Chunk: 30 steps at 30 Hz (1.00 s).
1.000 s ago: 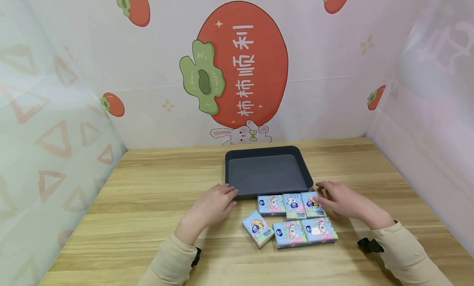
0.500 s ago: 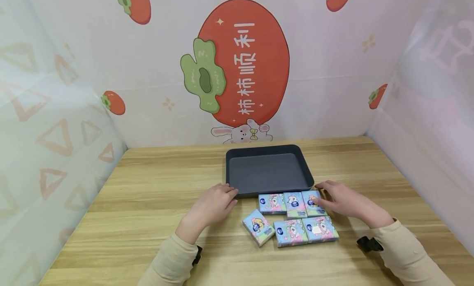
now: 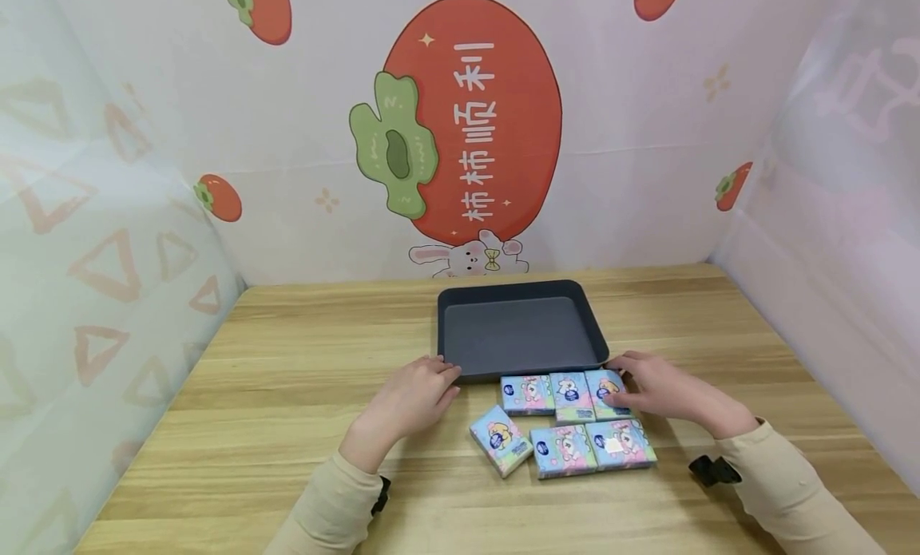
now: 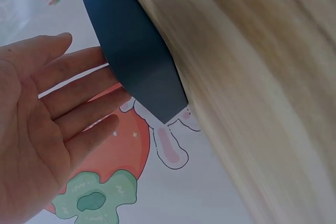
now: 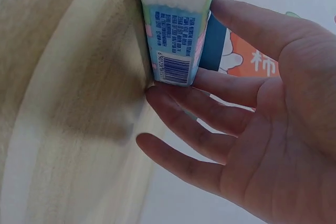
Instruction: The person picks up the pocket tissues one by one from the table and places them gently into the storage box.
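My left hand (image 3: 415, 397), fingers extended, touches the left front corner of a dark grey baking tray (image 3: 517, 335); in the left wrist view its fingertips (image 4: 123, 94) meet the tray's outer wall (image 4: 134, 51). At the tray's right front corner, my right hand (image 3: 664, 387) lies against a tissue pack (image 3: 606, 386), the rightmost in the row. Its thumb (image 5: 231, 11) is on the pack's printed top face, and its relaxed fingers lie along the right side, by the barcode end (image 5: 175, 64). That pack is partly hidden by the hand.
Beside that pack lie two more tissue packs (image 3: 572, 395) along the tray's front wall. Nearer are a pair of packs side by side (image 3: 564, 449) and a tilted one (image 3: 500, 439). Wooden table (image 3: 309, 363); printed cloth walls (image 3: 618, 196) surround its back and sides.
My right hand has shifted slightly left, its thumb further onto the rightmost pack. The left hand, tray and packs stay where they were.
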Motion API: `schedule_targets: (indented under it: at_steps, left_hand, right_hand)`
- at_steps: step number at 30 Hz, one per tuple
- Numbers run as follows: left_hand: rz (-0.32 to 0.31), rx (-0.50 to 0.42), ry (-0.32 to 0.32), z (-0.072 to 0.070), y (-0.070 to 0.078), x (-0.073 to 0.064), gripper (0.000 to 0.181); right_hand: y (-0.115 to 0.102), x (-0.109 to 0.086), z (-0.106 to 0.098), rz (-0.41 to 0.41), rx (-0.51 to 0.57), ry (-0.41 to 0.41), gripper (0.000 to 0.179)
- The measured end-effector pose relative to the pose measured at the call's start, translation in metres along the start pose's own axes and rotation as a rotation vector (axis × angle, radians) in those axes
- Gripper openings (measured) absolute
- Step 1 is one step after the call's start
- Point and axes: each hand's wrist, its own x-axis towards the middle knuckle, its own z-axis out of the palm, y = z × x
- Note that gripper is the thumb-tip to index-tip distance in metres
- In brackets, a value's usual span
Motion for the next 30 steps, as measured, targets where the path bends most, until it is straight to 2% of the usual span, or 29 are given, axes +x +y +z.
schedule_targets:
  at_steps: [8, 16, 22, 30]
  left_hand:
    - [-0.002, 0.004, -0.015, 0.0, -0.001, -0.002, 0.033]
    - [-0.011, 0.016, -0.024, 0.001, -0.002, -0.003, 0.035]
    - [0.002, 0.017, -0.022, 0.0, -0.001, -0.004, 0.036]
    - [0.018, 0.011, -0.004, 0.002, -0.002, -0.005, 0.035]
  right_hand:
    - [-0.002, 0.003, -0.004, 0.083, 0.109, -0.087, 0.062]
    - [0.002, 0.008, -0.004, 0.139, 0.15, -0.131, 0.066]
    - [0.005, 0.01, -0.004, 0.153, 0.184, -0.152, 0.065]
    - [0.007, 0.01, -0.005, 0.128, 0.189, -0.158, 0.058]
